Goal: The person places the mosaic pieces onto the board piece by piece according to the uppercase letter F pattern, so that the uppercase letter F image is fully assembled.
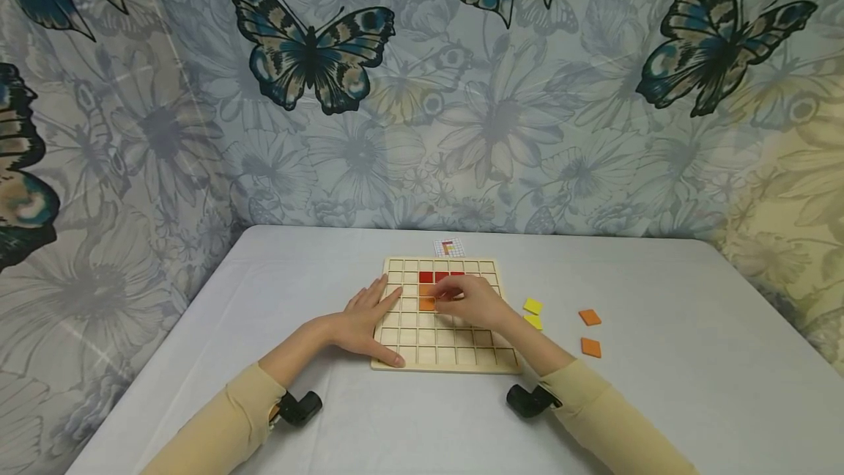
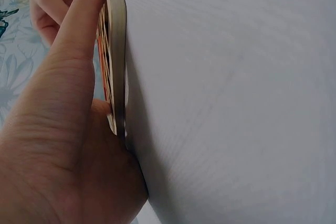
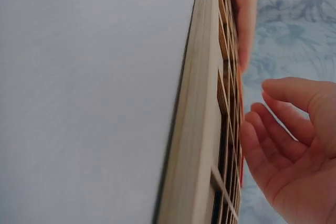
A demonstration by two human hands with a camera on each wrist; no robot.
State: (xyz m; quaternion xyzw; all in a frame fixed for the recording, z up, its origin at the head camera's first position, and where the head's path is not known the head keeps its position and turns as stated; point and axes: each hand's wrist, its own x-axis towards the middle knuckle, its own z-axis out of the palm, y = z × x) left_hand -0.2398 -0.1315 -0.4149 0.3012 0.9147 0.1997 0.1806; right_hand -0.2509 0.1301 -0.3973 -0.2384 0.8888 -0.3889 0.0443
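Observation:
A wooden grid board (image 1: 448,358) lies on the table, divided into small square cells. My left hand (image 1: 359,325) rests with fingers spread along its left edge, the thumb at the near left corner. Over the board's upper middle is my right hand (image 1: 471,301), its fingertips right at two orange tiles (image 1: 426,304) set one below the other. In the right wrist view the thumb (image 3: 289,90) and loosely bent fingers stand apart, with nothing visible between them. A row of red tiles (image 1: 426,277) fills cells above the orange ones, partly hidden by the right hand.
Two yellow tiles (image 1: 532,306) lie right of the board, partly behind the right forearm. Farther right are two loose orange tiles (image 1: 590,347). A small printed pattern card (image 1: 449,248) sits beyond the board's far edge. The white-covered table (image 1: 316,262) meets a butterfly-print backdrop.

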